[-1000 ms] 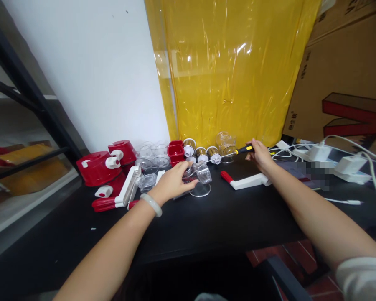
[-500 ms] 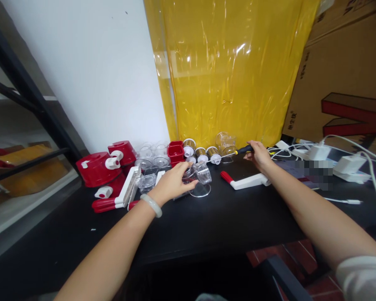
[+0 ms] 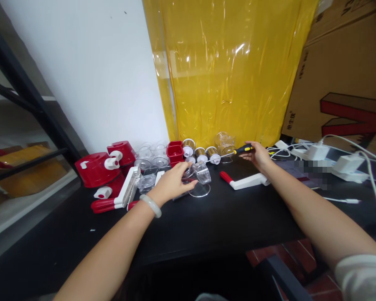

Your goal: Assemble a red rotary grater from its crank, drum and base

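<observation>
My left hand (image 3: 174, 180) is closed round a clear plastic housing (image 3: 202, 173) that lies on its side with its round base (image 3: 200, 190) toward me. In my right hand (image 3: 257, 155) is the black and yellow handle of a screwdriver (image 3: 243, 149). Its long shaft runs leftward to the top of the housing by my left fingers; whether the tip touches a screw is too small to tell. Just behind the shaft stand metal grater drums (image 3: 201, 154) with white ends. Below my right wrist lies a white crank handle (image 3: 249, 181) with a red grip.
Red housings (image 3: 95, 169) with white knobs stand at the left, near more white and red crank handles (image 3: 128, 188). Clear cups (image 3: 160, 155) and a red square hopper (image 3: 175, 152) sit at the back. White chargers and cables (image 3: 347, 164) lie at the right on the black table (image 3: 213, 225).
My right fingers have shifted on the screwdriver, and more of its yellow and black handle shows. My left hand and the clear housing stay in place.
</observation>
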`<state>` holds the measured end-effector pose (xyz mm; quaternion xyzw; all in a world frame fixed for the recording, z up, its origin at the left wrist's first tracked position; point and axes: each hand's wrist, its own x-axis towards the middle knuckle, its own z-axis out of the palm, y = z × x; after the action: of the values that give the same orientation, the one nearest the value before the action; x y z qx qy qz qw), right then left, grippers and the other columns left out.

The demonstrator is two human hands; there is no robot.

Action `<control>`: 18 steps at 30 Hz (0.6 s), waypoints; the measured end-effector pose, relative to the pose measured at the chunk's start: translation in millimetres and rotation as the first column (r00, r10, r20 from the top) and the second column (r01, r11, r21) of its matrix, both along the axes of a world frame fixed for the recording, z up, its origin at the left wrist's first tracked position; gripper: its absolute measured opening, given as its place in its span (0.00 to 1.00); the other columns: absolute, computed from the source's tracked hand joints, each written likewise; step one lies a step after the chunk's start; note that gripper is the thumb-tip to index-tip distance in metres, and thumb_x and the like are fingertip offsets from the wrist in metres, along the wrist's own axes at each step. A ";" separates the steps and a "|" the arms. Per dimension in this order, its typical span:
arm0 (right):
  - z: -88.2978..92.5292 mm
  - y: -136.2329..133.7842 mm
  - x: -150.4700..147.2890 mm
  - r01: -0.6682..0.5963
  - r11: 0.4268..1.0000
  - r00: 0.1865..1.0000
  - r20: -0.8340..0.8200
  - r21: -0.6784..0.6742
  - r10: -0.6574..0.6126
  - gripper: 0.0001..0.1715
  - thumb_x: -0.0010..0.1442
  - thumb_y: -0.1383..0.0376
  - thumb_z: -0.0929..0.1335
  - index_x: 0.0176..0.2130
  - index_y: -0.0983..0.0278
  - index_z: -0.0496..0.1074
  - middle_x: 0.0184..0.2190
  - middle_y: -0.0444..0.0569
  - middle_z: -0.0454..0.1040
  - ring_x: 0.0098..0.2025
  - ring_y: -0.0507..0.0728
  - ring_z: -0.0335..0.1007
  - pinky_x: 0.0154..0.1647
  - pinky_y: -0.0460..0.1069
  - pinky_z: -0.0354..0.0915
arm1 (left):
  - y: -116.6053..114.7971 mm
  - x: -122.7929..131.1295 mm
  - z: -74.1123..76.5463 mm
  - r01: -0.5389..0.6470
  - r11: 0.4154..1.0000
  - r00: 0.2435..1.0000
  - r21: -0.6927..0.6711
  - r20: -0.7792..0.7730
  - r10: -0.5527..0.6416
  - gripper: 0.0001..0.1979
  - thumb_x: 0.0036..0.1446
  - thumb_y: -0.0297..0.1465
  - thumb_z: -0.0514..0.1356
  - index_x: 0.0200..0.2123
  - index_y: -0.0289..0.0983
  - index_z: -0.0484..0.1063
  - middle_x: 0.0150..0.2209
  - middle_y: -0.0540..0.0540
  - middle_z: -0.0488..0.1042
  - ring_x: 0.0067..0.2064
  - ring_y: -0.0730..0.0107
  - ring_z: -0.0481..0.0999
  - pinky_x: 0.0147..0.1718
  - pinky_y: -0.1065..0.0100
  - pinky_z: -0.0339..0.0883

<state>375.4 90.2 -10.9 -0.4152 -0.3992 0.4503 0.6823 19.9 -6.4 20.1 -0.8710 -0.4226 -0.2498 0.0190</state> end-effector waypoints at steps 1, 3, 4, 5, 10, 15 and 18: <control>-0.6 1.0 -1.1 0.019 1.000 1.000 0.017 0.007 -0.019 0.08 0.62 0.60 0.63 0.40 0.60 0.66 0.19 0.40 0.69 0.17 0.52 0.70 0.19 0.45 0.65 | -0.1 -0.1 -0.1 0.000 1.000 1.000 0.001 -0.003 0.000 0.31 0.58 0.45 0.60 0.61 0.39 0.61 0.57 0.40 0.70 0.53 0.55 0.75 0.51 0.56 0.69; -2.0 3.1 -2.8 0.052 0.997 0.997 0.050 0.048 -0.055 0.10 0.62 0.55 0.65 0.37 0.59 0.65 0.13 0.36 0.63 0.13 0.51 0.64 0.17 0.44 0.63 | -0.1 -0.2 -0.1 0.000 1.000 1.000 0.004 -0.008 0.000 0.31 0.58 0.45 0.60 0.61 0.39 0.61 0.57 0.40 0.70 0.53 0.55 0.74 0.51 0.56 0.69; -2.5 4.1 -3.2 0.064 0.995 0.996 0.063 0.075 -0.069 0.12 0.62 0.54 0.66 0.35 0.59 0.64 0.12 0.35 0.60 0.12 0.50 0.61 0.17 0.44 0.63 | 0.0 -0.2 -0.1 0.001 1.000 1.000 0.007 -0.009 -0.001 0.31 0.58 0.45 0.60 0.61 0.38 0.61 0.57 0.40 0.70 0.53 0.55 0.75 0.51 0.56 0.69; -2.9 4.9 -3.4 0.075 0.993 0.994 0.070 0.091 -0.081 0.14 0.62 0.52 0.66 0.33 0.59 0.63 0.11 0.34 0.58 0.11 0.50 0.60 0.16 0.44 0.63 | 0.0 -0.1 -0.1 0.002 1.000 1.000 0.008 -0.010 -0.002 0.30 0.58 0.45 0.60 0.60 0.38 0.61 0.57 0.40 0.70 0.52 0.55 0.75 0.51 0.56 0.69; -0.2 3.8 -1.2 0.034 0.999 0.999 -0.004 -0.039 -0.034 0.15 0.66 0.56 0.56 0.38 0.60 0.65 0.18 0.41 0.70 0.16 0.53 0.70 0.17 0.46 0.65 | -0.1 0.3 0.3 -0.001 1.000 1.000 0.008 -0.011 0.001 0.30 0.58 0.44 0.60 0.61 0.38 0.61 0.57 0.40 0.70 0.53 0.56 0.75 0.51 0.56 0.70; 1.5 0.7 -0.4 -0.002 1.000 0.999 -0.039 -0.017 0.002 0.11 0.62 0.64 0.58 0.43 0.61 0.66 0.25 0.44 0.75 0.24 0.55 0.78 0.20 0.44 0.67 | -0.3 0.1 0.2 0.002 1.000 1.000 0.002 -0.001 -0.002 0.31 0.58 0.44 0.61 0.61 0.39 0.61 0.57 0.40 0.70 0.52 0.56 0.75 0.51 0.56 0.70; 0.0 1.6 -2.1 0.015 1.000 1.000 0.011 -0.017 -0.015 0.09 0.62 0.62 0.62 0.44 0.60 0.65 0.22 0.42 0.73 0.20 0.53 0.75 0.18 0.43 0.65 | -0.5 0.2 0.2 -0.003 1.000 1.000 0.002 -0.005 0.003 0.31 0.58 0.45 0.61 0.61 0.39 0.61 0.58 0.40 0.70 0.54 0.55 0.74 0.51 0.56 0.70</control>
<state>373.3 91.8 -10.9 -0.4265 -0.3959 0.4464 0.6798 20.0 -6.9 20.3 -0.8709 -0.4237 -0.2480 0.0215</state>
